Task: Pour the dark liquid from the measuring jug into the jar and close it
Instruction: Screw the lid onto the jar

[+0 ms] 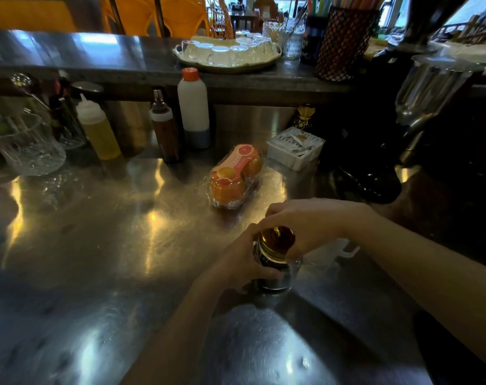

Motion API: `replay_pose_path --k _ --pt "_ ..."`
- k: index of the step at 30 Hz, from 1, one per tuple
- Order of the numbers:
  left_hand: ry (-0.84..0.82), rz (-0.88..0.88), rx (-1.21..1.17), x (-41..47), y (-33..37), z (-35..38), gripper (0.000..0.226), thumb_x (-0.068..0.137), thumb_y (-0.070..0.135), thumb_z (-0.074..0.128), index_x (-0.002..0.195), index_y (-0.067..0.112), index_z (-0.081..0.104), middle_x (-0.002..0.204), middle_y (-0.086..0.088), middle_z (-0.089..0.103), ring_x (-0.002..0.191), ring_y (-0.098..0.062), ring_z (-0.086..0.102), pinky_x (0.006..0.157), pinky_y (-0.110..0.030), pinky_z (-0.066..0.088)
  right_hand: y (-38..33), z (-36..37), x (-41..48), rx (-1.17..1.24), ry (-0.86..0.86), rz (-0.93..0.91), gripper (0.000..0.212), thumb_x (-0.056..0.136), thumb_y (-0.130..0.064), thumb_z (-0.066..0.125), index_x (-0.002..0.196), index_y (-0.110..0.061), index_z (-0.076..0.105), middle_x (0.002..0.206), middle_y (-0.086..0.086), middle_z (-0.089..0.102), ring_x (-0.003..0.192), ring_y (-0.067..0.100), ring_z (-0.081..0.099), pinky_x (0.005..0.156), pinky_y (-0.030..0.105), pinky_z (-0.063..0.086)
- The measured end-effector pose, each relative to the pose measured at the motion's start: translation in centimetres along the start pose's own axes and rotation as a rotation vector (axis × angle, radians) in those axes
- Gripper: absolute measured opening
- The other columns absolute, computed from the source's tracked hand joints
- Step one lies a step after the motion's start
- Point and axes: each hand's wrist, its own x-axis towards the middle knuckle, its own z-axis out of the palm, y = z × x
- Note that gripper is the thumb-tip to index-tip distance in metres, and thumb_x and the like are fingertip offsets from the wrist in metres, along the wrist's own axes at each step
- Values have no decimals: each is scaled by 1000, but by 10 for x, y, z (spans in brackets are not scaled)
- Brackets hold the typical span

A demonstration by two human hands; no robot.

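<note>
A small glass jar (275, 276) holding dark liquid stands upright on the steel counter (102, 245) near the front right. A gold lid (277, 240) sits on its mouth. My left hand (244, 262) wraps around the jar's body from the left. My right hand (305, 226) comes from the right with its fingers curled over the lid's rim. Behind my right hand a clear plastic measuring jug (344, 250) shows only its handle and part of its wall; the rest is hidden.
A clear pack with two orange jars (236, 176) lies just beyond the jar. A white basket (296, 150) and a dark machine (380, 151) stand to the right. Squeeze bottles (98, 127), a brown bottle (164, 129), a white bottle (193, 107) and a glass pitcher (22, 143) line the back.
</note>
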Motion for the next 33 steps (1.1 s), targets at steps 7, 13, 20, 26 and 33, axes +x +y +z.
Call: replay_pose_path --k 7,13,20,26,33 --pt "15 -33 -31 0 -3 3 85 60 28 88 124 37 34 107 24 49 103 -3 53 68 -9 46 -10 19 9 -293 344 283 76 64 -85 27 72 -16 56 61 -3 54 47 8 49 42 21 39" --pt "23 -7 -8 0 -4 3 88 58 30 88 128 35 35 105 31 44 101 1 49 64 0 43 1 9 -8 24 -12 31 70 74 -40 68 129 -47 25 128 1 41 106 21 47 80 33 48" --pt "45 -39 24 4 -8 4 77 54 33 89 94 61 29 97 30 48 87 27 49 63 9 36 -4 15 0 -169 270 121 71 67 -77 47 123 -32 43 96 0 58 77 14 56 57 23 40" --pt "32 -51 22 4 -8 4 76 51 43 87 91 70 29 98 29 51 85 35 44 60 10 35 -5 17 1 -225 334 225 69 70 -76 45 111 -21 54 78 -7 52 64 9 51 52 21 35" --pt "10 -10 19 2 -6 3 84 56 34 88 111 52 28 99 30 48 90 35 43 63 10 35 -2 22 -4 -175 236 65 54 80 -52 56 128 -37 37 118 -2 51 87 14 51 61 23 42"
